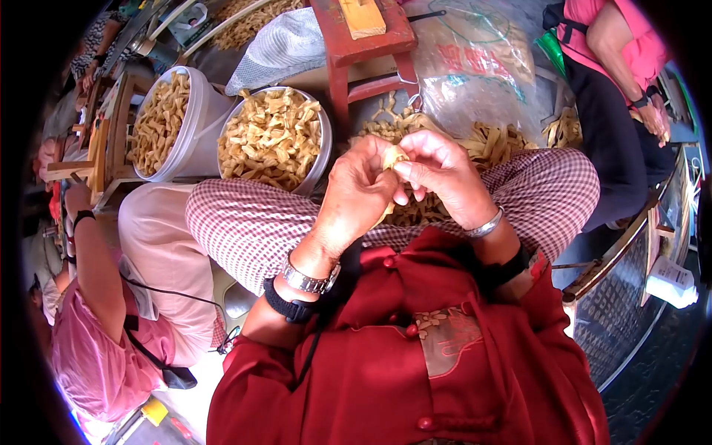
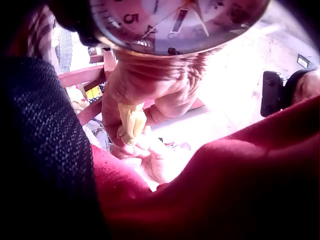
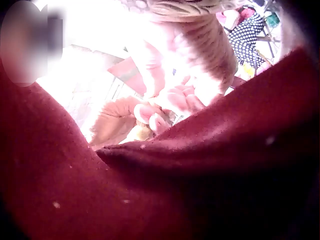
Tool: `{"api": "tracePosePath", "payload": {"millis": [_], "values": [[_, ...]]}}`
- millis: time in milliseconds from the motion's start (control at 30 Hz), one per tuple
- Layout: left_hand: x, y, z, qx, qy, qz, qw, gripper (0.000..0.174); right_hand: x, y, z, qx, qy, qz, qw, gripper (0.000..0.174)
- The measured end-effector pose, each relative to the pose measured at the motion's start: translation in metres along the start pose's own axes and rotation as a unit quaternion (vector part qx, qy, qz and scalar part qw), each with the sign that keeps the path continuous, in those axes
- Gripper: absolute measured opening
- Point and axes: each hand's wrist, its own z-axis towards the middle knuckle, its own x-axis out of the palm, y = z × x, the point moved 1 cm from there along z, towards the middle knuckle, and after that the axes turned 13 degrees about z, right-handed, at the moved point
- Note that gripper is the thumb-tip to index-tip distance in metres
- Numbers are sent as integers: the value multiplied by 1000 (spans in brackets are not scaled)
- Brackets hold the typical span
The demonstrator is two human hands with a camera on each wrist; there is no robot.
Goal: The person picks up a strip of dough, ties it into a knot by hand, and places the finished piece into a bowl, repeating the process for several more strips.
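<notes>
In the head view, a pale yellow, pliable strip (image 1: 393,156) is bunched between both hands above the lap. My left hand (image 1: 354,194) pinches it with curled fingers; its folded length (image 2: 132,122) shows below those fingers in the left wrist view. The right hand (image 1: 447,178) pinches the strip's upper end between thumb and fingers. In the right wrist view, glare washes out much of that hand, and a yellowish bit of the strip (image 3: 139,133) shows by the fingertips. Loose flat strips (image 1: 498,142) lie just beyond the hands, with more under them at the lap.
Two white buckets, one at the left (image 1: 211,119) and one nearer (image 1: 327,141), hold heaped knotted pieces. Behind stand a red stool (image 1: 337,46) bearing a wooden block (image 1: 363,18), a woven sack (image 1: 282,48) and a clear plastic bag (image 1: 475,67). People sit close on both sides.
</notes>
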Motion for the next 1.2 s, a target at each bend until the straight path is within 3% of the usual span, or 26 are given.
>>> {"api": "tracePosePath", "payload": {"millis": [133, 233, 333, 433, 533, 633, 733, 900, 1000, 1033, 1067, 1200], "values": [[1, -6, -3, -14, 10, 22, 1000, 24, 0, 2, -1, 40, 27, 7, 999, 10], [3, 0, -4, 30, -9, 30, 999, 24, 2, -3, 0, 30, 4, 40, 999, 6], [6, 4, -6, 88, -25, 137, 986, 21, 6, -8, 0, -34, -41, 34, 998, 5], [10, 7, -5, 75, -71, 225, 969, 21, 5, -16, 4, -92, -55, -42, 993, 7], [9, -2, -7, 107, -74, 190, 973, 19, 5, -6, 2, -47, -13, 56, 997, 14], [3, -11, -9, 96, -52, 114, 987, 15, 1, -4, 0, -48, 48, 57, 996, 18], [4, -17, -11, 41, -64, 12, 997, 12, 4, -6, -1, -115, 57, -33, 991, 19], [-5, -9, -9, 54, -54, -29, 997, 11, 15, -5, -5, -214, 43, -193, 957, 22], [-5, -8, -8, 70, -79, -20, 994, 11, 17, -3, -7, -198, 44, -188, 961, 21], [-6, -7, -9, 64, -68, -14, 996, 11, 16, -9, -6, -148, 43, -51, 987, 20], [-9, -6, -9, 71, -52, -14, 996, 10, 13, -8, -4, -141, 36, -11, 989, 19], [-14, -5, -8, 97, 46, -30, 994, 4, 11, -6, 0, -92, 33, -13, 995, 28]]}}
